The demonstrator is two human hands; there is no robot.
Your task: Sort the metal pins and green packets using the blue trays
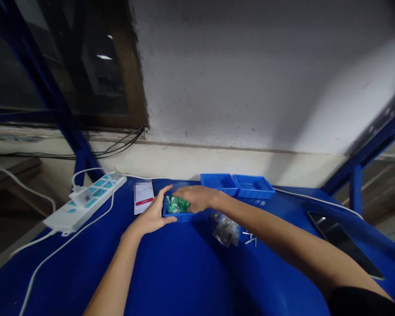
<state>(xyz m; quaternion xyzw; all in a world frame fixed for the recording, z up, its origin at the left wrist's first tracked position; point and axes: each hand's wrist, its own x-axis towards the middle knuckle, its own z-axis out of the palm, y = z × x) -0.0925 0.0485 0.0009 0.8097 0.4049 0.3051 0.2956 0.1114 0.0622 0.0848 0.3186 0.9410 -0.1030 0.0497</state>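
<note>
My left hand (154,214) is closed round the left end of a small blue plastic bin (181,218), with the thumb along its near wall. Inside the bin lie green pieces (177,204) that look wrapped in clear plastic. My right hand (197,198) reaches over the bin's right side with its fingers down at the green pieces. Those fingers are blurred and partly hidden, so I cannot make out whether they grip anything. Below my right forearm rest a clear plastic bag (226,230) with dark contents and several thin silvery rods (250,239).
Two blue bins (254,193) stand side by side at the back of the blue table (184,272). A phone (144,197) with a lit screen lies left of my hands. Further left sits a white power strip (85,204) with cables. A dark tablet-like slab (345,243) lies at right.
</note>
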